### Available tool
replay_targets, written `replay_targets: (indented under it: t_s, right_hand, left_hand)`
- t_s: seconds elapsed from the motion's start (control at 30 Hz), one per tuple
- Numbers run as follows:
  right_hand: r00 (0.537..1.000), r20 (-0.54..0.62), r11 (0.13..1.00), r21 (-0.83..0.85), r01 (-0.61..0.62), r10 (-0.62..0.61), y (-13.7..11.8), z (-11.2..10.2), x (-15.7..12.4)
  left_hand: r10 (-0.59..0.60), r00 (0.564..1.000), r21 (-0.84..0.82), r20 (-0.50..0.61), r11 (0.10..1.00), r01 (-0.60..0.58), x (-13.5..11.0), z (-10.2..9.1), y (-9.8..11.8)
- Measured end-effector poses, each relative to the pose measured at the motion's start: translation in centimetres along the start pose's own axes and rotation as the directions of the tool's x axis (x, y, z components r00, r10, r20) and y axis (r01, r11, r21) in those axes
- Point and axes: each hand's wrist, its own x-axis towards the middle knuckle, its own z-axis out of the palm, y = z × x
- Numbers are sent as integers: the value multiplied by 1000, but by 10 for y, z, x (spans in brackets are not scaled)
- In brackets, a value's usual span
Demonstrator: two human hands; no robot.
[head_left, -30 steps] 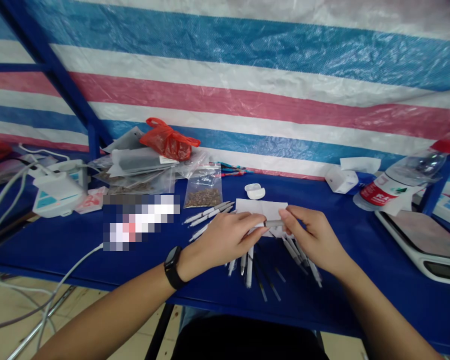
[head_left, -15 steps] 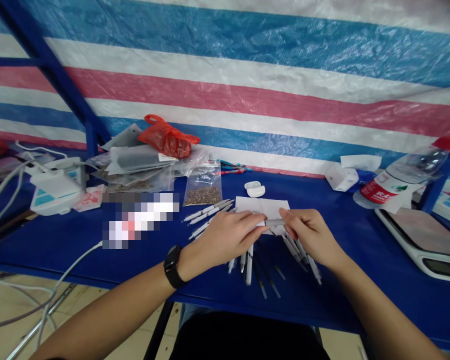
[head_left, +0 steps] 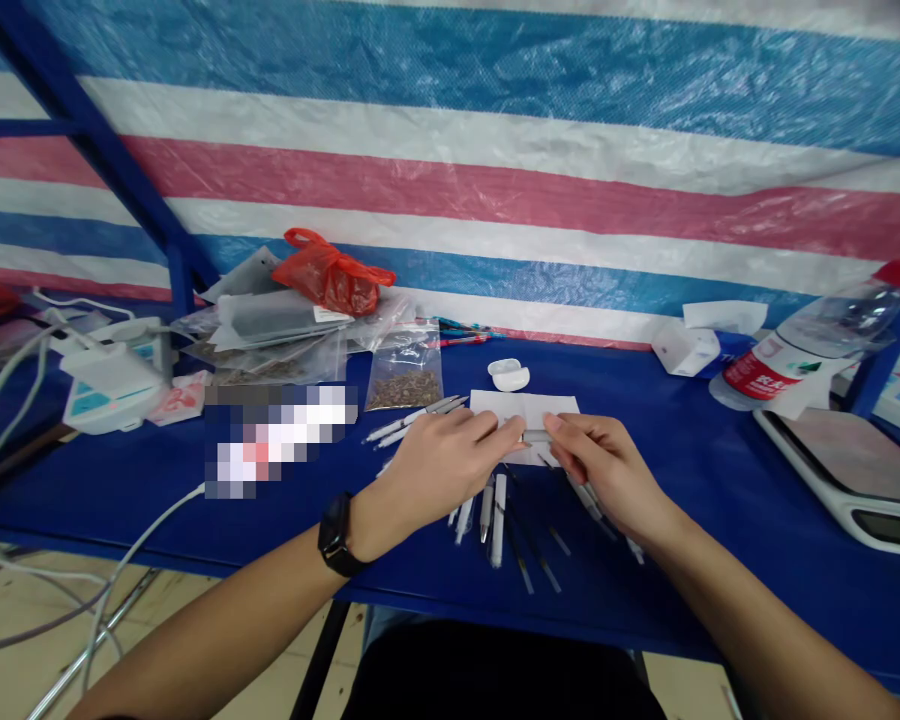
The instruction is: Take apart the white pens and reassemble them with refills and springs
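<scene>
We see soft, even light, a faint shadow under the right hand (head_left: 611,470), and wide-angle bending toward the frame's edges.

Blue-and-pink striped tarp (head_left: 495,180), red bag (head_left: 332,278), white paper (head_left: 495,403), blue table (head_left: 720,500)

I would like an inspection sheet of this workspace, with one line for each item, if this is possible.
Surface: blue tabletop, partly covered by a blurred patch.
Job's things: grey barrel above a white paper sheet; white pens and thin dark refills lie below it.
Clutter: red plastic bag, zip bag of brown granules, white earbud case, plastic water bottle.
Hands: left hand and right hand both pinch the barrel.
Cables: white cable at the left.
Surroundings: striped tarpaulin, blue metal frame, tiled floor.
</scene>
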Motion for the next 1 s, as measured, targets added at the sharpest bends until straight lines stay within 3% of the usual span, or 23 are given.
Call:
replay_targets:
  t_s: [0.07,0.13,0.23,0.3,0.37,0.47,0.53,0.63,0.77,0.87,0.93,1.0]
  right_hand:
    - [999,21,996,81,-46,45,1,3,1]
    - [989,107,993,60,-105,99,-1,0,1]
    - [980,175,965,-258,-50,98,-8,-8,-1]
    - [988,150,827,-560,48,44,-12,-12,-7]
    - [990,132,621,-780,77,43,-15,-9,-15]
    - [980,120,386,-921,51,157,-17,5,-26]
    - [965,109,302,-953,33,239,-18,16,-31]
    - [937,64,242,-970,-22,343,-19,28,-30]
    - [931,9,222,-972,-78,365,-17,27,-26]
    - [954,-34,278,-953,-121,299,-17,16,-24]
    - [969,-33,403,-905,-133,244,-19,6,-20]
    - [978,15,598,-793,-114,207,-21,-7,-12]
  left_hand:
    - [15,1000,53,22,998,-16,1,-7,-2]
    - [-2,997,22,77,1000,1,2,-15,-8]
    - [-157,967,2,199,987,160,-1,-29,-23]
    - [-281,923,78,262,960,270,-6,-36,-33]
    - [-347,892,171,290,936,308,-12,-38,-40]
    - [-359,875,243,324,926,290,-21,-35,-45]
    - [-354,872,264,339,925,273,-25,-31,-46]
    - [-341,891,289,298,922,256,-27,-29,-41]
    - [-380,914,207,142,914,348,-33,-33,-13]
    - [-432,886,131,168,901,414,-38,-32,14]
    - [-444,854,138,271,896,422,-39,-29,27]
    - [-483,786,181,386,875,449,-36,-25,33]
